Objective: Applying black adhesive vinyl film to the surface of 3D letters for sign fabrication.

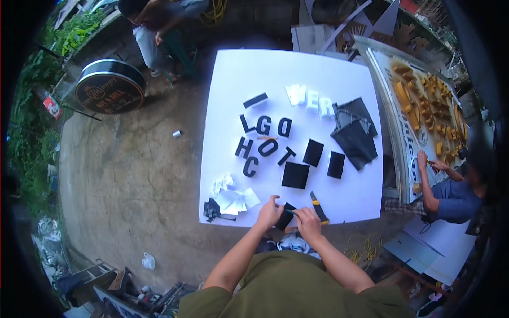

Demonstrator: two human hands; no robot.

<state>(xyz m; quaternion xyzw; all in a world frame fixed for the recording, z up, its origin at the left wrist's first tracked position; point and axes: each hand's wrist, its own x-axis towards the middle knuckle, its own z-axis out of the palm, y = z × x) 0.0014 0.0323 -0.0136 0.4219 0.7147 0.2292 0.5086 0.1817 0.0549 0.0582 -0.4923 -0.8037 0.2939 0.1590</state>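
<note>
At the near edge of the white table, a small black rectangular piece (284, 217) lies between my hands. My left hand (269, 214) grips its left side, thumb raised. My right hand (308, 222) is closed in a pinch on a thin, dark pen-like tool (290, 211), its end over the black piece. Just right of that hand lies a yellow-and-black utility knife (318, 208). Farther up are several black cut-out letters (265, 125), white block letters (312, 100) and loose black rectangular pieces (295, 175).
The white table (238, 69) carries black sheets (356, 143) at right and crumpled white paper (231, 199) at near left. At right, a co-worker (456, 193) handles a signboard with yellow letters (424, 100). A round sign (110, 87) and a seated person (154, 42) are at far left.
</note>
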